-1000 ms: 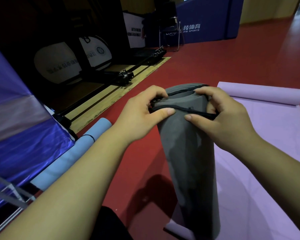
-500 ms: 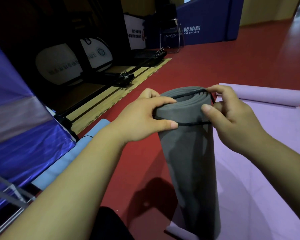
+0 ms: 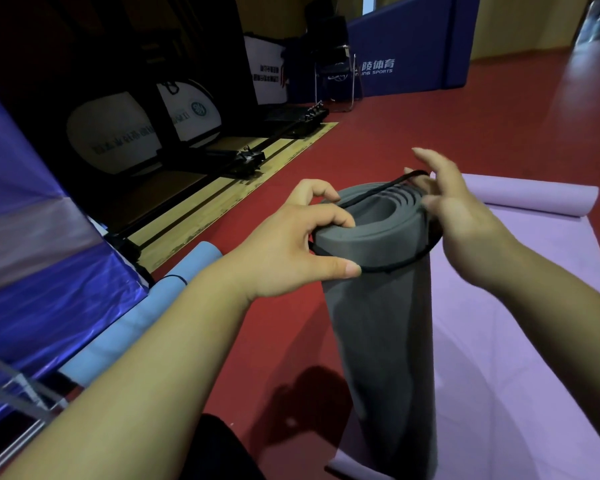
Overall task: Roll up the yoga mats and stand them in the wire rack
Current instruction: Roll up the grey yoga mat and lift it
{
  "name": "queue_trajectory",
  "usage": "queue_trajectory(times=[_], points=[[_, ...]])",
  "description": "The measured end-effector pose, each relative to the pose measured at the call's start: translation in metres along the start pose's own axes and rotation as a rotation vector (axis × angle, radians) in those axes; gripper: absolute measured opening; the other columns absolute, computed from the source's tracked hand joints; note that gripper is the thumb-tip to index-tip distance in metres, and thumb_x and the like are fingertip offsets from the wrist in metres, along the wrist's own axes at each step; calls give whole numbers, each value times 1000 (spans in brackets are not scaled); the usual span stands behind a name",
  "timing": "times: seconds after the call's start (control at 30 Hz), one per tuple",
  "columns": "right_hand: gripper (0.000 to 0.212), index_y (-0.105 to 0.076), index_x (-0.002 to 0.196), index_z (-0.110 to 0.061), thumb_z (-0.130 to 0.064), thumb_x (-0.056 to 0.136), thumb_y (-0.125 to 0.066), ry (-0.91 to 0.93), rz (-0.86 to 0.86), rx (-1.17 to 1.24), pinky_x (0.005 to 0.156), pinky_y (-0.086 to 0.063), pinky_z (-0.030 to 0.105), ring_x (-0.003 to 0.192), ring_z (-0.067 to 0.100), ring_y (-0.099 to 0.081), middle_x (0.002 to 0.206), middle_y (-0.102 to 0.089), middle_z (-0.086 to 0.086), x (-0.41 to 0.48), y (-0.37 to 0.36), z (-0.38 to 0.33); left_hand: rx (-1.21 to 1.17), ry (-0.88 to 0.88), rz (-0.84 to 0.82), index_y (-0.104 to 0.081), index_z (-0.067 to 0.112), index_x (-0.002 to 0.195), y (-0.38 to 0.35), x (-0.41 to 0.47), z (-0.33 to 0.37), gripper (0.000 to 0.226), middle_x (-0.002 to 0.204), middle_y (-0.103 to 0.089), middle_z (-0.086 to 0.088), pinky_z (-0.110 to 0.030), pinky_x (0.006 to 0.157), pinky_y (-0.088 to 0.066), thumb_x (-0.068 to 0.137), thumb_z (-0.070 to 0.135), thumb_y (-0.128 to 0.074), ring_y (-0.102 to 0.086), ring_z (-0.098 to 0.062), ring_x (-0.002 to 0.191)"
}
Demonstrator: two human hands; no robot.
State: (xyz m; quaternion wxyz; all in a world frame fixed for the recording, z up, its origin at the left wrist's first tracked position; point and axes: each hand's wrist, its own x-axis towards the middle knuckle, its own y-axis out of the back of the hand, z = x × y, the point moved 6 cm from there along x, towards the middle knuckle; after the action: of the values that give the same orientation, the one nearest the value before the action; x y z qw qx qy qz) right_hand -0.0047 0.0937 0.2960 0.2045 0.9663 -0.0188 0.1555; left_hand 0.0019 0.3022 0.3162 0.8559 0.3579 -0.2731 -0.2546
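Head camera: grey mat [image 3: 378, 341] stood rolled and upright at centre. My left hand [image 3: 291, 244] gripped its top rim from 9 o'clock, thumb across the front. My right hand [image 3: 465, 216], blurred, pinched the black band [image 3: 390, 270] at the rim's 1 o'clock; the band also circled the roll just below the top. A purple mat [image 3: 534, 289] lay flat on the floor [image 3: 430, 133] at 3 o'clock, a rolled blue mat [image 3: 146, 313] at 9, the wire rack [image 3: 14, 403] at 8.

Both forearms were stretched forward. The left hand [image 3: 291, 245] was curled round the top of the grey mat [image 3: 378, 341]; the right hand [image 3: 465, 216] was blurred, its grip undetermined.
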Motion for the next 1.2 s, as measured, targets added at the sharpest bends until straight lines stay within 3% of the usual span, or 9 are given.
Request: queue_trajectory(times=[0.1,0.2,0.33,0.5,0.63,0.77,0.87,1.07,1.2], points=[[53,-42,136,-57,-23,96,-37,-48,-45,112,114,-36,30,134,-1,-47,147,-54,-10,16,4,-2,10,-42,-35,-68,36,103,-3,-1,8,37,134,-39,18,-44,103,-44,71,46,-84,-45,-7,127],[48,-43,139,-57,-43,93,-36,-74,-99,1,112,-39,36,129,8,-55,137,-62,-12,21,8,2,-13,-60,-83,-68,29,103,-4,-1,14,36,141,-45,16,-42,109,-41,73,35,-87,-44,-7,135],[57,-41,146,-51,-47,91,-29,-76,-116,-73,95,-40,26,109,4,-56,116,-63,-13,17,7,6,-66,-40,-126,-65,25,104,-9,-3,20,38,128,-62,10,-49,104,-44,74,30,-87,-56,-16,126],[48,-42,150,-46,-32,104,-33,-121,-116,90,110,-33,29,133,10,-49,144,-56,-5,23,5,7,-73,-69,-146,-67,15,104,-7,-3,26,38,114,-62,-4,-52,96,-46,74,24,-87,-59,-26,112],[52,-45,150,-36,-32,100,-27,-126,-155,479,111,-41,44,122,29,-64,127,-69,16,25,7,9,-102,-81,-178,-69,9,101,-10,-3,31,36,111,-62,-9,-48,97,-45,73,22,-87,-59,-24,108],[52,-49,147,-39,-48,97,-37,-95,-209,411,118,-35,47,132,20,-57,144,-59,2,17,-1,9,-147,-57,-157,-72,8,99,-7,-2,28,30,110,-63,-2,-28,96,-45,84,35,-69,-59,-13,108],[56,-55,138,-52,-68,84,-51,-125,-248,309,119,-32,45,137,9,-50,150,-51,-14,18,-5,7,-183,-11,-106,-76,9,100,-6,-4,26,38,109,-66,4,-18,98,-41,94,39,-52,-59,-9,113],[73,-52,143,-46,-69,75,-66,-196,-230,337,120,-31,38,133,-1,-50,148,-49,-25,16,-4,8,-110,118,307,-73,35,114,-3,-10,20,22,110,-71,27,-20,95,-47,102,30,-56,-62,8,110],[77,-47,148,-39,-64,78,-63,-234,-227,371,110,-44,31,122,-2,-59,143,-55,-24,11,-3,6,-48,134,368,-67,33,131,-10,-12,15,32,127,-66,22,-28,109,-43,102,33,-53,-53,7,124]])
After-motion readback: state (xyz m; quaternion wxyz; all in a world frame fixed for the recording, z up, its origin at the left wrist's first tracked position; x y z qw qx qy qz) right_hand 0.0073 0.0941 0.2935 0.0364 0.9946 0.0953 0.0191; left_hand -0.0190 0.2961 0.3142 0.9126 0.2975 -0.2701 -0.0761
